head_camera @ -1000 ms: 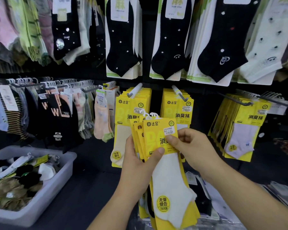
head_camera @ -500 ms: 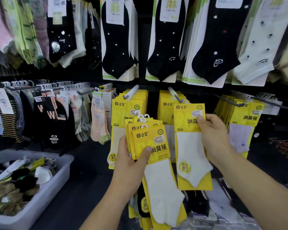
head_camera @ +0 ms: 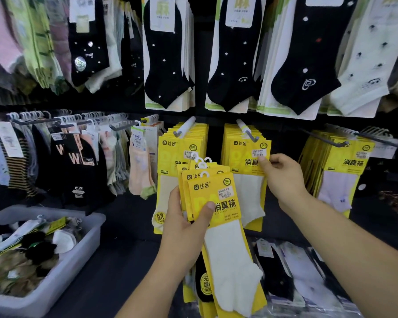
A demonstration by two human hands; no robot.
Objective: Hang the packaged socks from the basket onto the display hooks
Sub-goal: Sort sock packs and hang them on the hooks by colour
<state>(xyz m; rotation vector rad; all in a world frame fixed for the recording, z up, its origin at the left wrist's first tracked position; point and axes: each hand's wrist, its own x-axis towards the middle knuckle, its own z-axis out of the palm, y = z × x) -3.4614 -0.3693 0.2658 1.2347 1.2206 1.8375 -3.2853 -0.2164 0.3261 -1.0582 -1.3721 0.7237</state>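
With the fingers (head_camera: 278,161) of the right hand (head_camera: 284,180) curled, pinching the upper right corner of a pack (head_camera: 247,187) against the thumb. Holding it at the front of the row on the middle hook (head_camera: 248,134). Looks threaded on, but cannot tell for sure with the hanger loop hidden.

With the left hand (head_camera: 184,230), gripping a fanned stack (head_camera: 214,198) of like packs, thumb pressed across the front one, white loops up and free.

Judging by this, well under way but far from done. Already on the hooks: thick yellow rows. Left to hang: the whole stack, plus a heap of mixed socks in the basket (head_camera: 87,239) at lower left.

As to position: pack touching the right fingertips, just above and right of the stack. Stack inside the left grip, below the hooks and well apart from the basket.
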